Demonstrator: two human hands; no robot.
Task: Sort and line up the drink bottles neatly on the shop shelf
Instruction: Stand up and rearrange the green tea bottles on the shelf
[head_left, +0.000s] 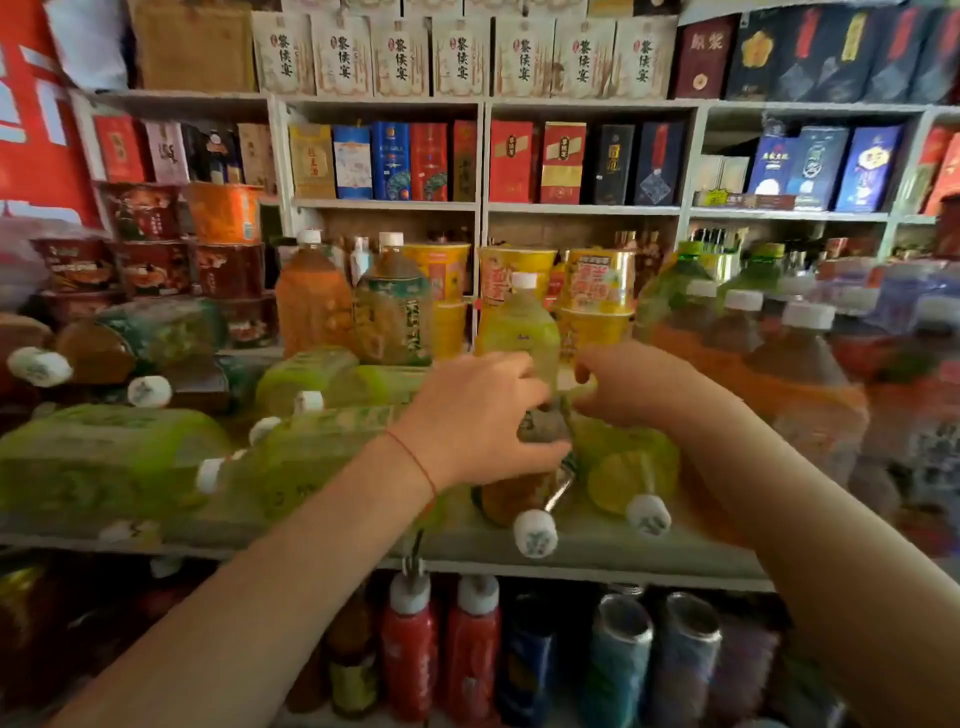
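Note:
A brown tea bottle (511, 493) lies on the shelf board (597, 551) with its white cap toward me. My left hand (478, 415) is closed over its upper side, thumb wrapped around it. Right beside it lies a yellow-green bottle (631, 470), cap also toward me. My right hand (644, 384) sits on that bottle's far end with its fingers curled over it. Just behind both hands a pale yellow-green bottle (519, 330) stands upright. Several green-labelled bottles (104, 457) lie on their sides at the left.
An orange bottle (311, 306) and a green-labelled one (395, 312) stand at the back. More dark tea bottles (800, 374) stand at the right. Noodle cups (597, 280) are stacked behind. Below the board stand red bottles (415, 639) and cans (623, 649).

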